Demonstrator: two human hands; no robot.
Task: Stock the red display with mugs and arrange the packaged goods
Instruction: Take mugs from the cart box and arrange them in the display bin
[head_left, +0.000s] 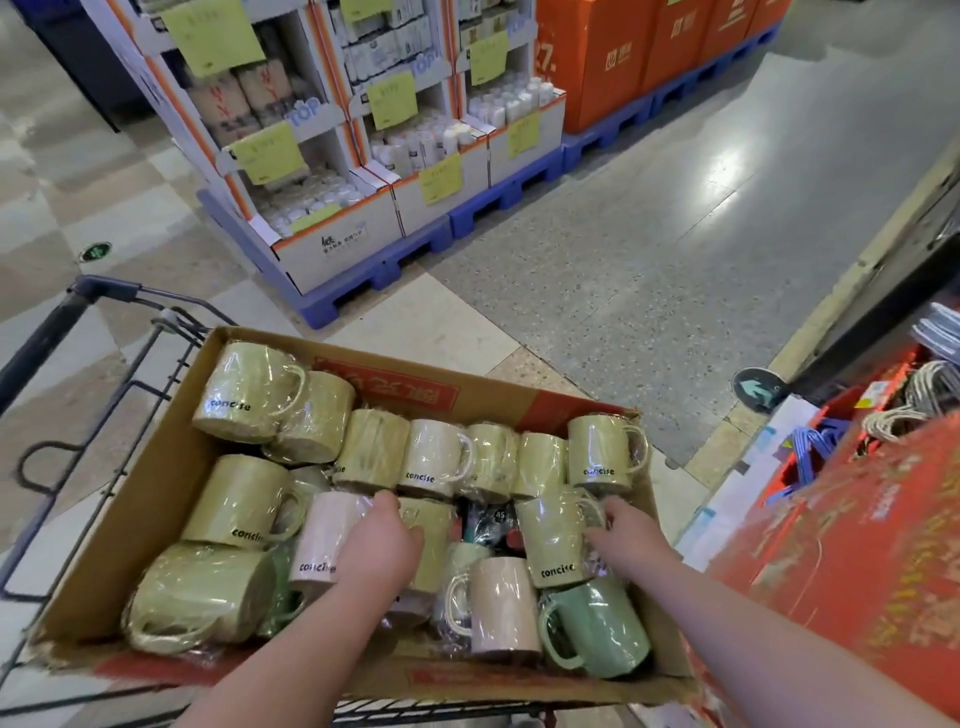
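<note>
A cardboard box (156, 509) sits on a cart and holds several plastic-wrapped mugs marked "concise", mostly yellow-green, with a pink mug (324, 535), a beige mug (501, 608) and a green mug (597, 629). My left hand (387, 543) reaches into the middle of the box and curls over a yellow-green mug (434, 551) beside the pink one. My right hand (626, 538) grips the handle side of another yellow-green mug (550, 540). The red display (857, 545) stands directly to the right of the box.
The cart's dark handle (67, 312) is at the left. White hangers (914, 400) and blue hangers (810, 447) lie in the red display. Cardboard shelf displays (337, 171) on blue pallets and orange boxes (623, 57) stand across the aisle floor (649, 260).
</note>
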